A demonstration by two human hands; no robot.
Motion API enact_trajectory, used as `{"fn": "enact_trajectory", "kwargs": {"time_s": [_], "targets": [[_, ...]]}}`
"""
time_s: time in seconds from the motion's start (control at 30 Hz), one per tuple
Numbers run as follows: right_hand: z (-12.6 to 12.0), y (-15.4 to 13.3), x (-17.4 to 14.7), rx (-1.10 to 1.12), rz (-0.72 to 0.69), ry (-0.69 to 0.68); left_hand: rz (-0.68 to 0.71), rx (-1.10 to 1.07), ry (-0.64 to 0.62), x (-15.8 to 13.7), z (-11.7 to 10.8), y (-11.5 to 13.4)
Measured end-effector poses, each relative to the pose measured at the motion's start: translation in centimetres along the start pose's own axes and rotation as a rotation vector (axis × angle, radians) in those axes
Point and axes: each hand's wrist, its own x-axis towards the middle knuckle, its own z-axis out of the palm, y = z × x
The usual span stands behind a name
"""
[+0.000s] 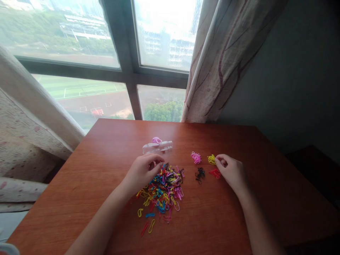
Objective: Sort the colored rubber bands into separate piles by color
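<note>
A mixed pile of small rubber bands point(166, 187) in yellow, red, blue, pink and black lies on the wooden table. Over its upper left edge, my left hand point(145, 171) is closed with thumb and forefinger together; whatever is between them is too small to make out. My right hand point(233, 171) pinches at the right edge of a small heap of yellow rubber bands point(211, 159). Beside that heap are pink rubber bands point(196, 157), black rubber bands point(200, 173) and red rubber bands point(215, 173), each colour in its own heap.
Behind the pile lies a clear plastic container point(159, 146) with a pink item point(156, 140) at it. A few loose bands, among them a yellow one point(151, 226), lie at the near side. The table point(119, 138) meets a window and curtains point(212, 71) at its far edge.
</note>
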Motion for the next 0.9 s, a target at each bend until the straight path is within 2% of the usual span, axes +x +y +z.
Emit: {"fn": "enact_trajectory", "kwargs": {"time_s": [0.2, 0.4, 0.5, 0.67, 0.8, 0.9], "targets": [[0.9, 0.8, 1.5, -0.005, 0.011, -0.010, -0.005, 0.012, -0.009, 0.0, -0.1, -0.1], [0.1, 0.5, 0.8, 0.047, 0.054, 0.057, -0.022, 0.010, -0.017, 0.0, -0.3, -0.1], [-0.2, -1.2, -0.8, 0.155, 0.064, 0.088, -0.020, 0.020, -0.031, 0.0, -0.5, -0.2], [0.4, -5.6, -5.6, 0.339, 0.044, 0.078, -0.025, 0.089, -0.086, -0.2, -0.8, -0.6], [1.5, -8.1, -8.7, 0.449, 0.001, -0.017, -0.035, 0.110, -0.091, -0.3, -1.0, -0.7], [2.2, -8.9, -9.7, 0.485, -0.017, -0.102, -0.005, 0.132, -0.144, -0.4, -0.9, -0.5]]}}
